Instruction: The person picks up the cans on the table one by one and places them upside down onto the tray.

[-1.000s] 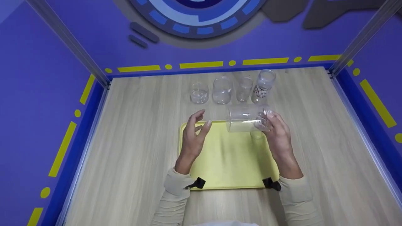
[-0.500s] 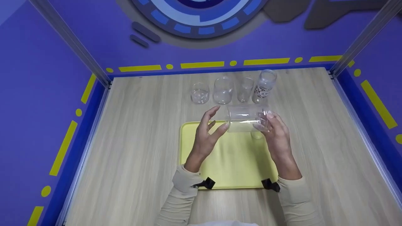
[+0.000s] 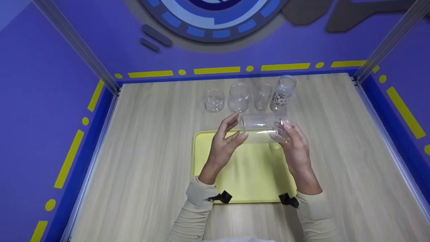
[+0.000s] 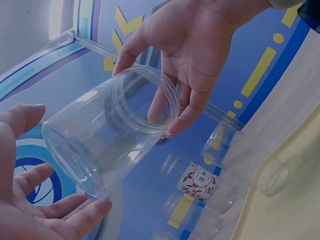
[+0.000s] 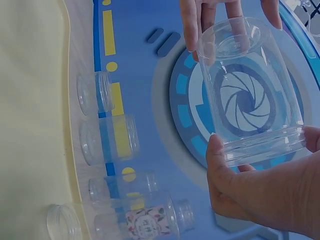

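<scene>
A clear, wide-mouthed plastic jar (image 3: pixel 260 128) lies sideways in the air over the yellow tray (image 3: pixel 248 181). My right hand (image 3: pixel 297 148) grips it by the ridged neck, thumb on the near side and fingers on the far side, as the right wrist view also shows. The jar's open mouth (image 4: pixel 147 100) faces right and its base points left. Around the base, with fingers spread and right at its edge, is my left hand (image 3: pixel 221 149). Part of another clear container (image 3: pixel 274 145) shows on the tray beneath the held jar.
Behind the tray, several clear containers stand in a row: a short jar (image 3: pixel 214 101), a wider jar (image 3: pixel 239 98), a narrow one (image 3: pixel 262 96) and a tall bottle with a printed label (image 3: pixel 283 93). Blue panels (image 3: pixel 215 57) enclose the wooden table (image 3: pixel 141 151) at back and sides.
My left hand has moved right, from apart from the jar to its base. The right hand and the jar have stayed nearly in place.
</scene>
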`<control>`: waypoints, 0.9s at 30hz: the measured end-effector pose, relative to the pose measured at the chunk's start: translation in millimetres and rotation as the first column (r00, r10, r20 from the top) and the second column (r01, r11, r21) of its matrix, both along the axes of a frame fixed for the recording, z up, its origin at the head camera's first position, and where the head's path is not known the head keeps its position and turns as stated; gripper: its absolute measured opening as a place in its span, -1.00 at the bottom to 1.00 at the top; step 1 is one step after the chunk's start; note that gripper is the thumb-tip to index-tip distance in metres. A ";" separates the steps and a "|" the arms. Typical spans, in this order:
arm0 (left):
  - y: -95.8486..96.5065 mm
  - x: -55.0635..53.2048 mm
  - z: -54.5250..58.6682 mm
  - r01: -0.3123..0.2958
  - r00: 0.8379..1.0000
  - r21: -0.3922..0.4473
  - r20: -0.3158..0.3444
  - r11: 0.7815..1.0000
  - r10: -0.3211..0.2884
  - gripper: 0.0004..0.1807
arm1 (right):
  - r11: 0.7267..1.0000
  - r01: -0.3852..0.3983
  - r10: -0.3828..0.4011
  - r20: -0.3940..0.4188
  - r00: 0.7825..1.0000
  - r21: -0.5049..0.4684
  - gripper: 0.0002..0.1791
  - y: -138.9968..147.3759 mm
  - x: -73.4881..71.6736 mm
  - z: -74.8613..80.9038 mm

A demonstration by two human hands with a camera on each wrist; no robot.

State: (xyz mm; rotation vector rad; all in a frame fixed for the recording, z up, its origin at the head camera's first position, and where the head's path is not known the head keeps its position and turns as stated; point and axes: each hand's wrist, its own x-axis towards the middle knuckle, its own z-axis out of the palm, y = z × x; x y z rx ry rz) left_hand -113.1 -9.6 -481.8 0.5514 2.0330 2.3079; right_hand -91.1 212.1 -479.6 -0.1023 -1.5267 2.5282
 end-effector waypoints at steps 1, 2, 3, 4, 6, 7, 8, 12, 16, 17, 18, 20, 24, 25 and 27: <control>-0.6 0.2 0.0 -0.002 1.000 0.000 0.003 1.000 0.002 -0.16 | 1.000 0.000 0.000 0.002 1.000 0.001 -0.79 -0.9 0.3 0.2; -1.3 0.3 -0.1 -0.004 1.000 -0.001 0.004 1.000 0.004 -0.16 | 1.000 -0.002 0.002 0.002 1.000 -0.001 -0.79 -1.7 0.3 0.0; -2.0 0.2 -0.2 -0.006 1.000 -0.001 0.003 1.000 0.006 -0.17 | 1.000 -0.006 0.006 0.000 1.000 -0.002 -0.79 -2.6 0.4 0.0; -2.1 0.0 -0.5 -0.005 1.000 -0.002 0.002 1.000 0.005 -0.18 | 1.000 -0.006 0.006 0.000 1.000 -0.001 -0.80 -3.2 0.6 0.2; -2.0 0.1 -0.3 -0.004 1.000 -0.004 0.001 1.000 0.004 -0.19 | 1.000 -0.012 0.012 0.000 1.000 -0.005 -0.80 -4.0 1.2 -0.2; -1.9 0.3 -0.2 -0.002 1.000 -0.008 0.000 1.000 0.002 -0.19 | 1.000 -0.013 0.013 0.001 1.000 -0.001 -0.80 -4.3 1.5 -0.4; -1.8 0.4 -0.4 0.000 1.000 -0.009 0.001 1.000 0.000 -0.20 | 1.000 -0.014 0.014 0.000 1.000 0.002 -0.79 -4.5 1.8 -0.7; -0.7 1.6 -0.4 0.006 1.000 -0.009 0.007 1.000 -0.006 -0.20 | 1.000 -0.010 0.010 0.005 1.000 0.010 -0.80 -4.7 3.4 -1.4; -0.2 1.5 -0.4 0.004 1.000 0.006 0.007 1.000 -0.004 -0.20 | 1.000 -0.005 0.005 0.002 1.000 0.003 -0.80 -5.3 4.6 -1.5; -0.1 1.2 -0.6 0.003 1.000 0.006 0.006 1.000 -0.003 -0.20 | 1.000 -0.003 0.003 0.000 1.000 0.007 -0.79 -5.7 4.9 -1.4; -0.3 1.2 -0.5 0.000 1.000 0.002 0.005 1.000 0.000 -0.21 | 1.000 0.000 0.000 -0.002 1.000 0.013 -0.79 -6.1 5.2 -1.3; -0.5 0.9 -0.6 -0.004 1.000 -0.002 0.005 1.000 0.004 -0.22 | 1.000 0.004 -0.004 -0.005 1.000 0.024 -0.77 -6.9 6.0 -0.9; -1.2 1.1 0.3 -0.014 1.000 -0.010 0.005 1.000 0.014 -0.24 | 0.999 0.003 -0.003 -0.002 1.000 0.039 -0.71 -7.7 7.2 -0.2; -1.4 1.1 0.5 -0.017 1.000 -0.008 0.005 1.000 0.017 -0.24 | 0.999 0.001 -0.001 -0.001 1.000 0.041 -0.69 -7.7 7.3 -0.2; -1.8 1.1 1.1 -0.021 1.000 -0.003 0.004 1.000 0.021 -0.25 | 0.999 -0.001 0.001 0.001 1.000 0.054 -0.67 -7.5 7.5 -0.4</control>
